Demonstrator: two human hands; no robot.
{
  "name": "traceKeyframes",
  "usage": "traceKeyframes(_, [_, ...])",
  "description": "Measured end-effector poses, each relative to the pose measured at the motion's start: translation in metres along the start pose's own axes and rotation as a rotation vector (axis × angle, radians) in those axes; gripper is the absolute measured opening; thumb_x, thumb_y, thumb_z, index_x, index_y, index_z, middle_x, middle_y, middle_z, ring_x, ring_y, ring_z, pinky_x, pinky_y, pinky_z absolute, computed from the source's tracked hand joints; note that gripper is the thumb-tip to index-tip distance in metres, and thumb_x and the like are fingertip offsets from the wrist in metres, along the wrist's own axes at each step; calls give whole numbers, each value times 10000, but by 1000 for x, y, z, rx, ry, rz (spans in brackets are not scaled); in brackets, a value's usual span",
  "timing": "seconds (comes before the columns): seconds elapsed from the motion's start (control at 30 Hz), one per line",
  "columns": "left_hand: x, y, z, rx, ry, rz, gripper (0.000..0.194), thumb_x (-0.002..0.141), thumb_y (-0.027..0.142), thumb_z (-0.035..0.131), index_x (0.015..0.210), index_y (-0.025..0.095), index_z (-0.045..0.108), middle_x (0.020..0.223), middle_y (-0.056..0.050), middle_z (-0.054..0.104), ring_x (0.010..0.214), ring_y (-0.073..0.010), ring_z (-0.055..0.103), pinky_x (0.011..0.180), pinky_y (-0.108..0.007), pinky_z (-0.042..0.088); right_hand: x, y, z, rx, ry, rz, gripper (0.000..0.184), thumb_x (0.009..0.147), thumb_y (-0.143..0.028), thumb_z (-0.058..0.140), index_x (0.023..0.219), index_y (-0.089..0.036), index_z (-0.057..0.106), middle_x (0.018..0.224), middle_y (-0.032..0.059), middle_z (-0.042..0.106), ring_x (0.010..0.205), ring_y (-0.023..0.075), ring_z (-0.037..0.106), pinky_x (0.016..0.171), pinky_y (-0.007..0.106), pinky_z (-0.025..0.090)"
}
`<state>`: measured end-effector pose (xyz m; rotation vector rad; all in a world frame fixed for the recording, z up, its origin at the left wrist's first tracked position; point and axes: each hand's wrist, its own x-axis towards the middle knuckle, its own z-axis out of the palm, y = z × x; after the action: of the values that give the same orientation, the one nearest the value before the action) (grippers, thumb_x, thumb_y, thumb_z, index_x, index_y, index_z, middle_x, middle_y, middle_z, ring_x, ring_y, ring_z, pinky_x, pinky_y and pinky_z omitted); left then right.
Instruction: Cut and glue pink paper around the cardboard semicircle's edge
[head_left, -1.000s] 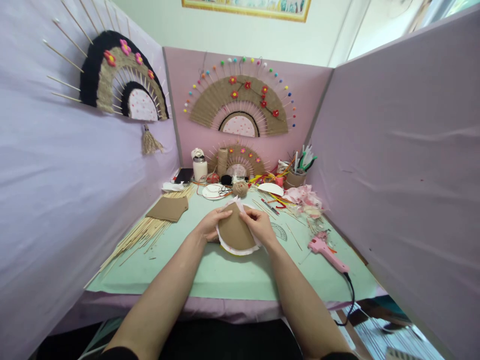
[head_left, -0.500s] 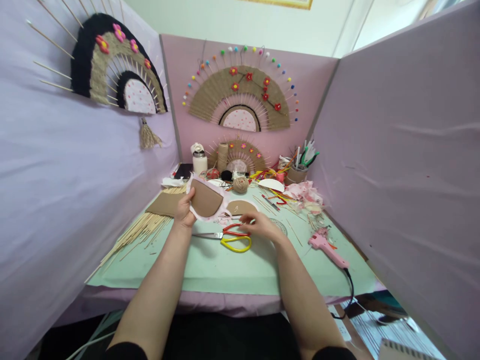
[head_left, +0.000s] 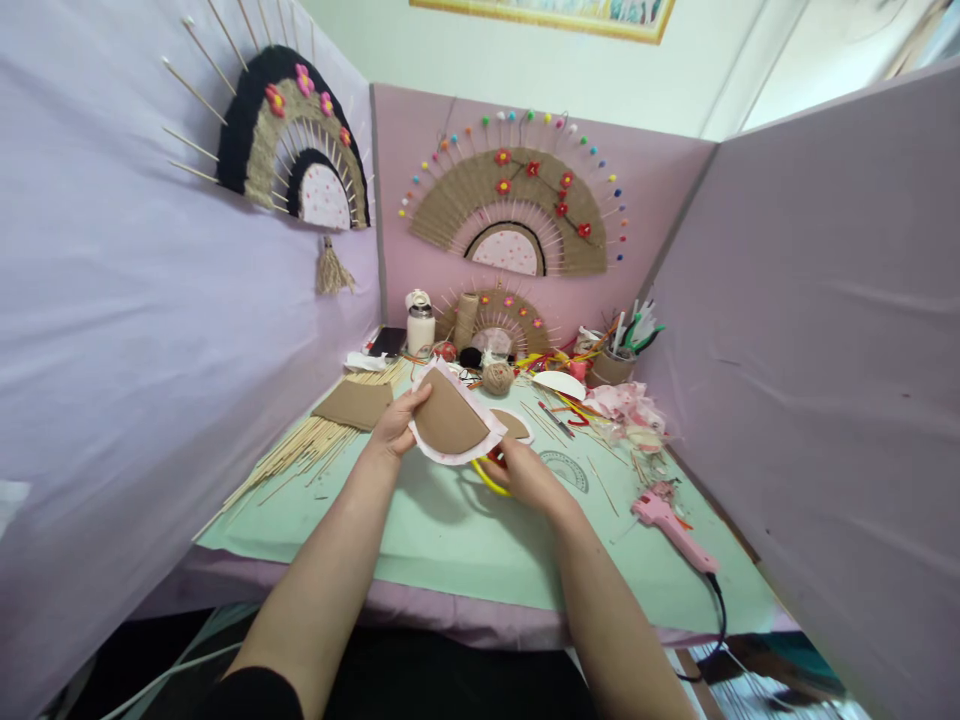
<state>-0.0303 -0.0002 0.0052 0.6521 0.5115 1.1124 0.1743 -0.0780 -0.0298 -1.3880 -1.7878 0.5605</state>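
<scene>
My left hand point(head_left: 405, 415) grips the left edge of a half-round cardboard piece point(head_left: 450, 418), which has a pale pink fabric border around it and is raised above the table. Around the red and yellow handles of the scissors point(head_left: 489, 478) my right hand point(head_left: 521, 472) is closed, just below the cardboard's right corner. The scissors' blades are hidden behind the cardboard. A second half-round cardboard piece point(head_left: 513, 424) with a white edge lies partly covered behind the first.
Thin sticks point(head_left: 300, 455) and a flat cardboard piece point(head_left: 354, 403) lie at left. A pink glue gun point(head_left: 675, 530) with a black cord rests at right, near a protractor point(head_left: 564, 470). Behind are a twine ball point(head_left: 497, 378), a white bottle point(head_left: 421, 328) and pink fabric scraps point(head_left: 626, 402).
My right hand has taken the scissors by the handles and lifted them from the table. The cardboard in my left hand has turned slightly, and the camera view has shifted.
</scene>
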Motion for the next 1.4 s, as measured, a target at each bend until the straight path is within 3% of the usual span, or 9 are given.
traceKeyframes(0.07, [0, -1, 0, 16, -14, -19, 229, 801, 146, 540, 997, 90, 644, 814, -98, 719, 753, -200, 682, 825, -341, 517, 6, 6, -3, 14, 42, 49, 231, 734, -410, 563, 780, -184, 571, 634, -9, 566, 561, 131, 474, 522, 240, 320])
traceKeyframes(0.13, [1, -3, 1, 54, -13, -62, 202, 789, 147, 556, 950, 85, 659, 802, -107, 717, 735, -204, 680, 787, -336, 525, 12, 11, -6, 83, 173, 162, 270, 713, -434, 572, 780, -176, 532, 658, -9, 555, 578, 132, 475, 531, 244, 345])
traceKeyframes(0.23, [3, -7, 1, 136, 8, -141, 158, 760, 143, 594, 886, 84, 670, 768, -112, 714, 693, -208, 676, 720, -332, 532, 16, 13, -10, 250, 240, 178, 346, 701, -481, 587, 843, -179, 497, 714, -9, 558, 618, 131, 490, 559, 245, 375])
traceKeyframes(0.47, [7, -11, -1, 202, 10, -182, 147, 721, 147, 637, 852, 88, 670, 751, -108, 714, 675, -209, 672, 677, -317, 531, 9, -5, -16, 269, 29, 191, 372, 696, -523, 598, 810, -175, 531, 683, -23, 546, 592, 116, 461, 554, 244, 363])
traceKeyframes(0.7, [8, -10, -3, 226, 45, -170, 118, 733, 139, 624, 825, 76, 661, 731, -107, 709, 665, -207, 669, 686, -328, 530, 6, -10, -16, 278, -79, 222, 383, 678, -541, 613, 719, -174, 510, 544, -52, 477, 485, 89, 412, 453, 213, 300])
traceKeyframes(0.97, [8, -11, -3, 244, 23, -195, 115, 751, 123, 596, 833, 75, 660, 746, -107, 710, 675, -200, 667, 697, -324, 526, 4, -17, -17, 325, -133, 345, 401, 697, -575, 588, 746, -188, 494, 490, -68, 434, 406, 73, 396, 392, 201, 312])
traceKeyframes(1.4, [7, -12, -4, 232, 14, -197, 148, 736, 128, 614, 867, 83, 665, 789, -116, 713, 707, -212, 669, 720, -338, 522, 2, -22, -16, 344, -126, 402, 412, 695, -586, 593, 733, -190, 484, 445, -72, 422, 349, 71, 390, 332, 179, 238])
